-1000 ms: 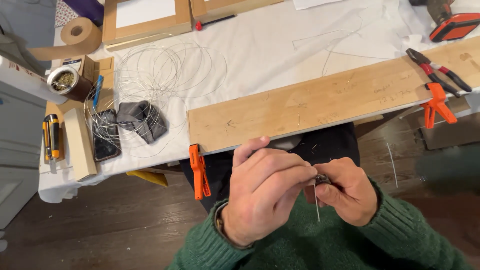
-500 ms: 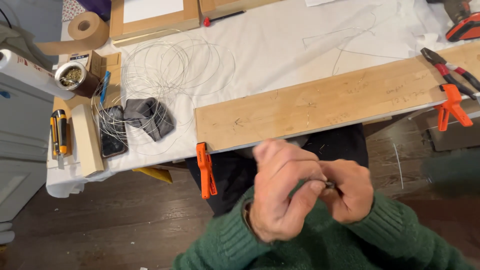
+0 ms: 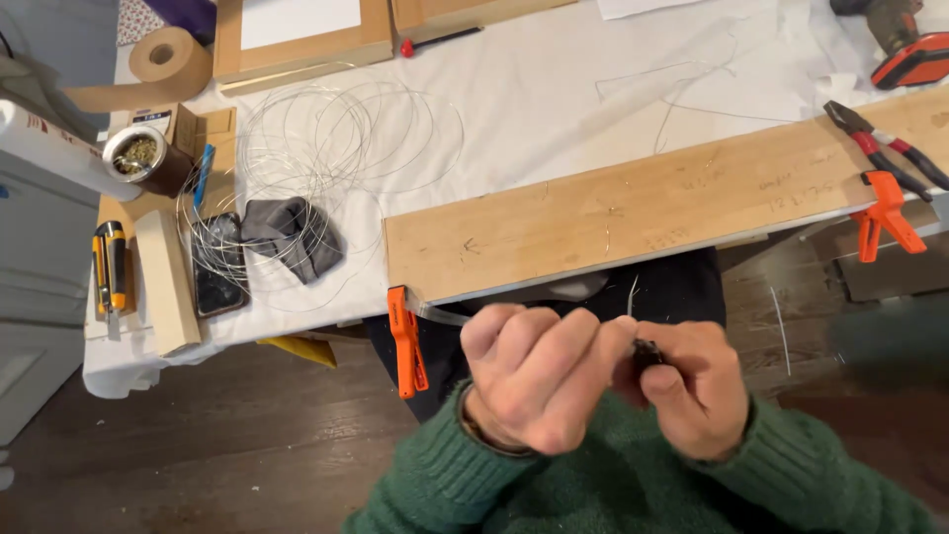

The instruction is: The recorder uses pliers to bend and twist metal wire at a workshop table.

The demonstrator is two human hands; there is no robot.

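Note:
My two hands meet in front of my chest, below the table's near edge, in green knitted sleeves. My left hand [image 3: 539, 381] is curled, its fingertips pinching at a small dark piece [image 3: 647, 351]. My right hand [image 3: 697, 391] grips that same piece between thumb and fingers. A short end of thin wire [image 3: 633, 293] sticks up from between the hands. What the dark piece is cannot be told.
A long wooden plank [image 3: 633, 213] is held to the white-covered table by orange clamps [image 3: 407, 341] [image 3: 885, 213]. A loose wire coil [image 3: 336, 138], grey cloth [image 3: 292, 235], phone [image 3: 219, 265], wood block [image 3: 166, 282], utility knife [image 3: 109, 262], pliers [image 3: 880, 146], drill [image 3: 909, 44], paper tape roll [image 3: 163, 54].
The wire end that hung down below my hands now points up between them. My left hand has turned and shifted over the right hand's fingers.

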